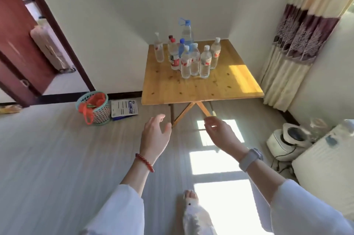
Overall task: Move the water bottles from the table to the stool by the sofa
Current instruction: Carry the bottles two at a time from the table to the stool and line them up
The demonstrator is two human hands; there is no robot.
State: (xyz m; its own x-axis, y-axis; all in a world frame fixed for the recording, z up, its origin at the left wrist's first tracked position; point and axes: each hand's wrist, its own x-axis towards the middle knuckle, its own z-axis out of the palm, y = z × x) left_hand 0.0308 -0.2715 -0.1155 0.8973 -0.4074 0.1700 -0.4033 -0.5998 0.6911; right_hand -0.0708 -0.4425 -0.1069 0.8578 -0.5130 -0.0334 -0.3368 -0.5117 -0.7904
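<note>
Several clear plastic water bottles (pixel 193 58) stood clustered at the far side of the square wooden table (pixel 201 87); short of it, left hand (pixel 155 133) and right hand (pixel 220 135) hung loosely spread, empty.

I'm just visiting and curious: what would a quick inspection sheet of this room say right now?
Surface: wooden folding table against the wall, sunlit patch near its right edge.
Job's things: water bottles standing upright in a cluster at the table's back; one large bottle with blue handle behind them. No stool in view.
Clutter: mesh basket holding something orange, and a printed packet, both on the floor left of the table.
Hands: left hand and right hand both open, empty, short of the table.
Cables: dark cord on the floor by a white appliance.
Surroundings: curtain at right, open door at left.
</note>
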